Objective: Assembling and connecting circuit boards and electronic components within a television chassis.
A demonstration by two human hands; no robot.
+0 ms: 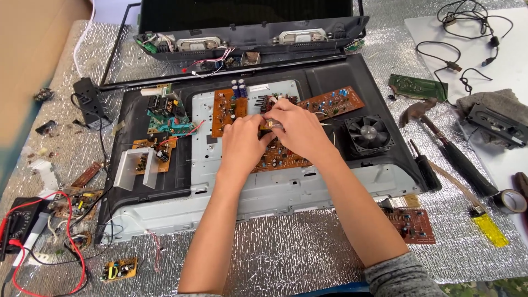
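Observation:
My left hand (243,144) and my right hand (294,127) meet over an opened flat-screen set lying face down, with a black back cover (335,71) and a grey metal chassis plate (286,190). Both hands pinch a small part (269,124) above a brown circuit board (286,159). What the part is, I cannot tell; the fingers hide most of it. Another brown board (228,110) with dark capacitors lies just left of the hands, and a long brown board (333,102) runs to the right.
A black fan (368,133) sits right of my hands. A hammer (423,118), a screwdriver (426,170), tape roll (511,201) and yellow lighter (489,228) lie at right. Loose boards (412,224), a green board (165,124), a multimeter (19,223) with red leads lie left. Silver foil mat (275,253) covers the table.

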